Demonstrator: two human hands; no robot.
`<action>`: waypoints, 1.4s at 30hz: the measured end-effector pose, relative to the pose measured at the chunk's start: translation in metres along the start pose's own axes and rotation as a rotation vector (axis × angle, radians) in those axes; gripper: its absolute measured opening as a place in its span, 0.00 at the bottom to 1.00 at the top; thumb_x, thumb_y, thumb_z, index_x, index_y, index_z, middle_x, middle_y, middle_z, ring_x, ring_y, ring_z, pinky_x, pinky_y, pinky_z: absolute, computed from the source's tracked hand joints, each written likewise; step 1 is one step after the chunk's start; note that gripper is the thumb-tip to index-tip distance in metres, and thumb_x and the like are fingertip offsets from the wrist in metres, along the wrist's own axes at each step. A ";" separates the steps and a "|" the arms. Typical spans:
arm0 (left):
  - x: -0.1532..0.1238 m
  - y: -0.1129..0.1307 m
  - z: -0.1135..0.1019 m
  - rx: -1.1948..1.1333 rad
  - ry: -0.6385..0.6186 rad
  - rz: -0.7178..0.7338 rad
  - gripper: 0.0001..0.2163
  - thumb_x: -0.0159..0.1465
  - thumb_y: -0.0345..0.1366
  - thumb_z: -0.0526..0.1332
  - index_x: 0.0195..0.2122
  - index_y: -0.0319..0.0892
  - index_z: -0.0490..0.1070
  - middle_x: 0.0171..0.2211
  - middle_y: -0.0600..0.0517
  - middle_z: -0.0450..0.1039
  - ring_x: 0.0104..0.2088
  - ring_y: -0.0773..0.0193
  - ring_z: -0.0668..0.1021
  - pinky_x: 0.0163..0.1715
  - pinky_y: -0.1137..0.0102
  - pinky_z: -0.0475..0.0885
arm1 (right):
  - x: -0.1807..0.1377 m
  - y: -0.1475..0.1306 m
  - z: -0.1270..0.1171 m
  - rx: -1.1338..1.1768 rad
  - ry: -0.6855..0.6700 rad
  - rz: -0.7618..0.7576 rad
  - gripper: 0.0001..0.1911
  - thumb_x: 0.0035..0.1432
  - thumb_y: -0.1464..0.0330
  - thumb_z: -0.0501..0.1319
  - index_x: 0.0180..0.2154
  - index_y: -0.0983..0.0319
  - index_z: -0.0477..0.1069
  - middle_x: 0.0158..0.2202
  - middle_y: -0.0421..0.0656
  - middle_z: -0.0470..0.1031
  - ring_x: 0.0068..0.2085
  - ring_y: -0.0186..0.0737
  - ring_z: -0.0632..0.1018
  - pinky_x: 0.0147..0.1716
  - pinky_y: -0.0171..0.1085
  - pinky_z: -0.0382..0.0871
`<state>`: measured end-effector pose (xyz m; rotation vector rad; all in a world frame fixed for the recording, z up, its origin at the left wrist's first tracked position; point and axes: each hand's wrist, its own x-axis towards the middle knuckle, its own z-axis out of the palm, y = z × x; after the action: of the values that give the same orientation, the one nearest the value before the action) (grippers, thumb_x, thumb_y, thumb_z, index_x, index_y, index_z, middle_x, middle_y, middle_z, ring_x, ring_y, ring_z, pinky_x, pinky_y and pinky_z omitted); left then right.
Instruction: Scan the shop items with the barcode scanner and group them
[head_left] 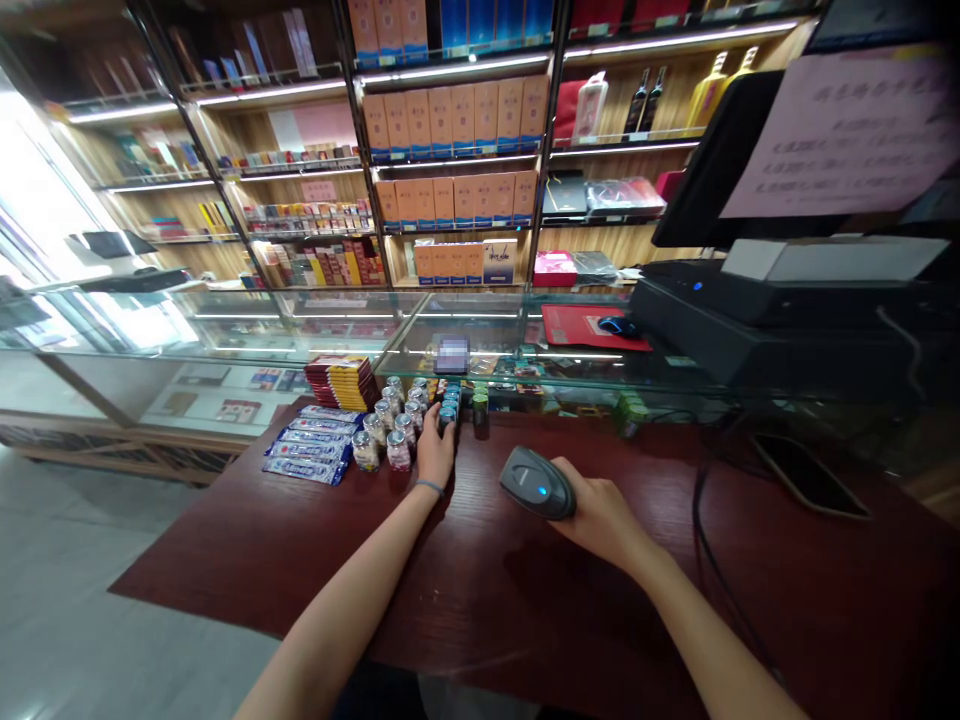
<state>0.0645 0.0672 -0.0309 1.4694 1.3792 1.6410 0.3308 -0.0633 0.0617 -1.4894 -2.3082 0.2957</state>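
Barcode scanner sits low at the dark red counter, near its middle, with the right hand wrapped around its rear in a full, closed hold, the blue light on top facing up. The left hand reaches forward to the small jars packed close at the counter's far edge, fingertips touching the nearest ones beside the blue-capped tubs. Whether it has pinched one or only rests against them cannot be told. The risk seems to lie with those jars: they stand shoulder to shoulder, so a sideways nudge of the wrist could topple several onto the blue packets just beside them. The black cable lying near the right forearm could also snag.
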 end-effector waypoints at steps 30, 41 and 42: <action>-0.031 0.084 0.132 0.002 -0.069 0.443 0.22 0.66 0.38 0.65 0.61 0.46 0.65 0.53 0.44 0.66 0.50 0.58 0.75 0.49 0.59 0.77 | -0.031 0.089 -0.082 0.235 0.625 0.506 0.24 0.54 0.61 0.64 0.53 0.56 0.72 0.40 0.46 0.84 0.47 0.54 0.82 0.41 0.42 0.73; -0.056 0.084 0.278 -0.123 -0.400 0.226 0.24 0.61 0.29 0.65 0.59 0.47 0.68 0.50 0.45 0.63 0.49 0.57 0.74 0.51 0.57 0.74 | -0.070 0.125 -0.103 0.246 0.776 0.560 0.22 0.56 0.58 0.62 0.51 0.59 0.72 0.32 0.46 0.81 0.37 0.52 0.83 0.31 0.40 0.73; -0.057 0.082 0.284 -0.116 -0.406 0.221 0.23 0.61 0.28 0.65 0.58 0.46 0.69 0.50 0.46 0.63 0.49 0.57 0.74 0.52 0.57 0.74 | -0.072 0.128 -0.103 0.221 0.765 0.538 0.23 0.57 0.58 0.60 0.52 0.60 0.72 0.32 0.46 0.81 0.37 0.51 0.83 0.32 0.40 0.73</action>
<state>0.3648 0.0833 -0.0108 1.8120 0.9123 1.4145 0.5070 -0.0776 0.0937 -1.6957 -1.2349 0.0835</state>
